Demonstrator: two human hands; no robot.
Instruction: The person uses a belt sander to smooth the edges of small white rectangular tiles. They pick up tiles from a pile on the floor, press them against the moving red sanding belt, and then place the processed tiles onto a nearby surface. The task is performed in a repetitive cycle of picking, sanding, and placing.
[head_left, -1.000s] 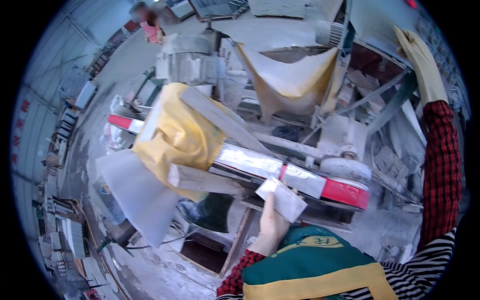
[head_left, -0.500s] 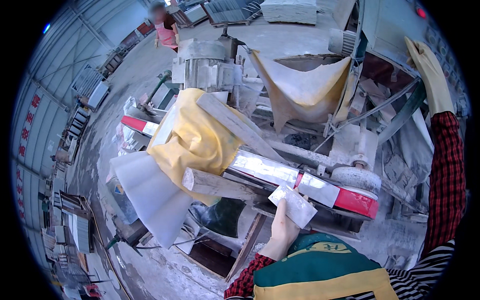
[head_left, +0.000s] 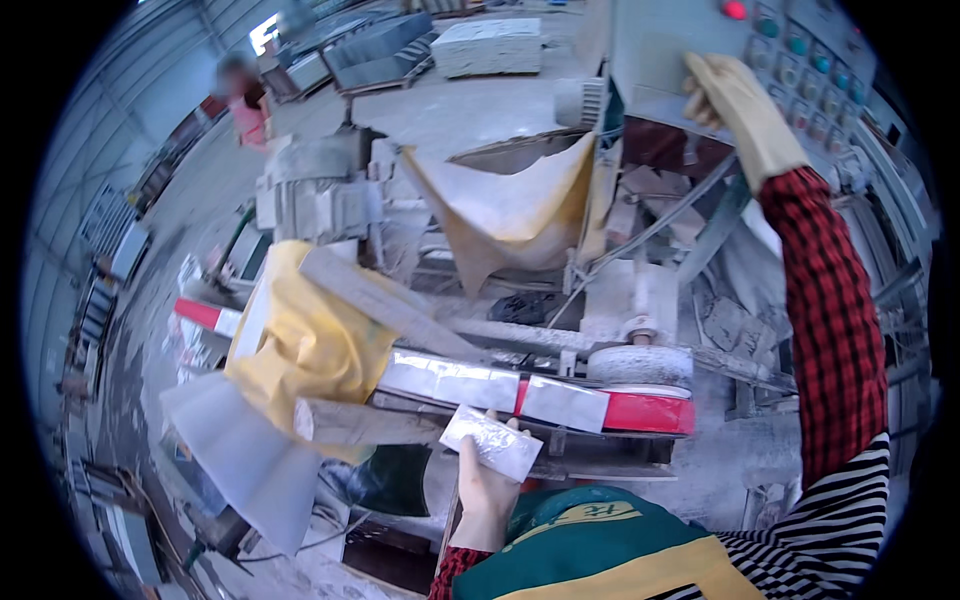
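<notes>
My left hand [head_left: 487, 492] is closed around a small white rectangular tile [head_left: 492, 443] with a glossy face, the thumb on its near edge. The tile is held just in front of a narrow red belt [head_left: 650, 412], on which several similar white tiles [head_left: 565, 402] lie end to end. Raised at the upper right, my right hand [head_left: 745, 105] wears a cream rubber glove. It is in front of a grey control cabinet [head_left: 655, 55], with its fingers apart and loosely bent and nothing seen in them. Whether it touches the cabinet I cannot tell.
A yellow cloth [head_left: 315, 340] and wooden boards [head_left: 385, 300] cover the belt's left part. Behind it are a dusty motor [head_left: 310, 185], a hanging yellowish sheet [head_left: 515, 215] and a round wheel [head_left: 640, 367]. Buttons [head_left: 820, 62] line the cabinet. A person [head_left: 248, 115] stands far left.
My view has swung right, so the machine sits further left. My gloved right hand has come in from the cabinet's right side across its front, fingers now bent. The left hand still holds the tile.
</notes>
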